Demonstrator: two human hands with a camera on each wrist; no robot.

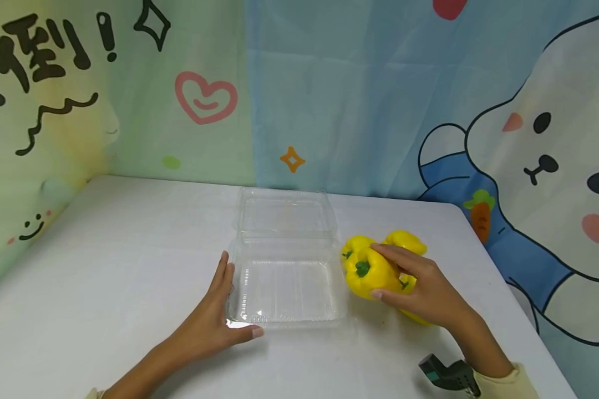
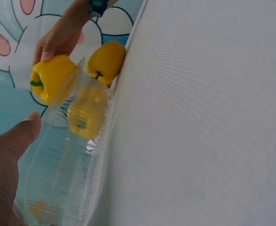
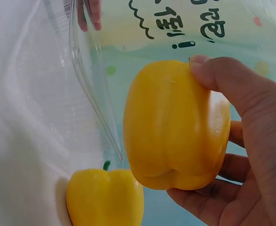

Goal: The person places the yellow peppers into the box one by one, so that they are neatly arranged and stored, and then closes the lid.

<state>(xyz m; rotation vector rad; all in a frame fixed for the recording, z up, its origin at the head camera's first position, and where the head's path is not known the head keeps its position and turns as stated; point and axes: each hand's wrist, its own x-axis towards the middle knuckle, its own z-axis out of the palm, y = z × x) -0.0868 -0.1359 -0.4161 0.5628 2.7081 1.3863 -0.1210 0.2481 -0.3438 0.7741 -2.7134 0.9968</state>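
My right hand grips a yellow bell pepper with a green stem, thumb on one side and fingers on the other. In the right wrist view this bell pepper is raised beside the container's wall. Several more yellow bell peppers lie under and around that hand, partly covered by it. A clear plastic clamshell container stands unfolded in the middle, its lid laid back. Against its left side and front corner rests my left hand, fingers straight and thumb spread.
The white table carries everything, with a printed cloth hanging behind it. A dark device is worn at the right wrist. One bell pepper shows through the container's wall in the left wrist view.
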